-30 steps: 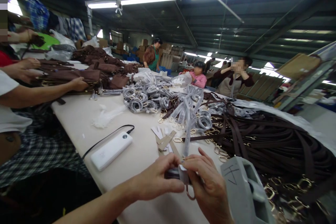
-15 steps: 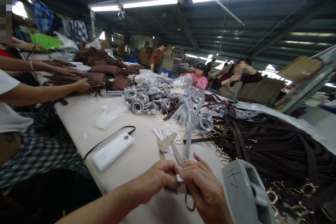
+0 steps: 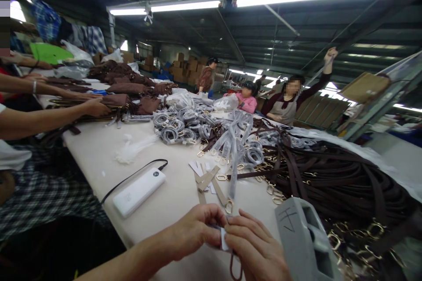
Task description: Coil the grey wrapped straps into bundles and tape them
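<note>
My left hand pinches a small wrapped grey strap bundle near the table's front edge. Against its other side my right hand presses its fingers, by a small white label. A metal ring hangs below the bundle, partly behind the right hand. Just beyond the hands lie beige and white strips and a long plastic-wrapped strap with a gold ring at its near end. To the right stands a grey tape dispenser with dark marks.
A white power bank with a black cable lies left. Coiled wrapped straps are heaped mid-table, and dark brown straps with gold rings at right. A person's hands touch brown pieces at left. More people are beyond the table.
The view has shifted slightly. The white label between my hands has turned and sits lower. Across the table, a person has raised one arm high. Another person in the back has moved right.
</note>
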`<state>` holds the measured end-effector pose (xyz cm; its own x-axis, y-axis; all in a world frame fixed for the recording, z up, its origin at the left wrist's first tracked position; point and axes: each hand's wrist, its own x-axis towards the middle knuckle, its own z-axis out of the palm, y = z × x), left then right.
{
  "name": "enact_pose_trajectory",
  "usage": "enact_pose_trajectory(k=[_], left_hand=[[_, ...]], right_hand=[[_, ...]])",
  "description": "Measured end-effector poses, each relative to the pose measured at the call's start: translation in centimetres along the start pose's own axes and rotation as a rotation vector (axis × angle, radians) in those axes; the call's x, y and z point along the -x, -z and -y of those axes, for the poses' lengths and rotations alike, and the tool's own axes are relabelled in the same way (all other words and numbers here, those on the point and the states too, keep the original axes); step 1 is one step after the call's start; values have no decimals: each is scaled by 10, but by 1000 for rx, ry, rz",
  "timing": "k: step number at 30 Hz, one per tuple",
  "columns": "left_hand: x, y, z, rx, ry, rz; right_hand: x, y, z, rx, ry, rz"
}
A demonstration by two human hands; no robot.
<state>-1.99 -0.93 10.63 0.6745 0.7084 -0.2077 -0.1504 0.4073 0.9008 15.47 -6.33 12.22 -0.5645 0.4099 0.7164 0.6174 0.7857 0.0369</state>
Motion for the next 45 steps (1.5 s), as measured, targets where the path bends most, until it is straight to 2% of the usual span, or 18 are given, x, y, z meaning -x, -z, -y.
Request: enact_pose_trajectory(k=[11, 15, 18, 21, 24, 27, 29, 30, 32, 34, 36, 38, 41, 45], left_hand=[[-3, -2, 17, 165, -9, 30], [0, 4, 9, 212, 68, 181], [3, 12, 4, 101, 91, 310], [8, 17, 2, 8, 114, 383], [13, 17, 2, -81, 87, 331], [17, 19, 1, -240, 38, 211], [20, 24, -1, -338, 28, 121], [21, 27, -3, -375, 26, 68], [22, 32, -8, -431, 7, -32], [20, 35, -13, -480, -63, -77], [15, 33, -16, -513, -168, -81], [7, 29, -14, -549, -252, -65], [-4, 22, -5, -640, -318, -52], [-7, 22, 3, -702, -383, -46]], right_hand=[[23, -2, -3, 50, 47, 5], [19, -1, -3, 53, 79, -25], [13, -3, -1, 65, 106, -9], [7, -5, 5, 64, 111, 15], [0, -3, 12, 59, 56, 86], [-1, 15, 12, 52, -18, 138], [10, 39, 5, 66, -156, 107], [20, 53, 0, 79, -280, 66], [46, 84, -15, 110, -695, -74], [76, 109, -31, 106, -1140, -147], [101, 124, -42, 24, -1394, -115], [116, 127, -47, -114, -1586, -57], [124, 120, -47, -307, -1803, -24], [117, 113, -47, -406, -1889, -22]])
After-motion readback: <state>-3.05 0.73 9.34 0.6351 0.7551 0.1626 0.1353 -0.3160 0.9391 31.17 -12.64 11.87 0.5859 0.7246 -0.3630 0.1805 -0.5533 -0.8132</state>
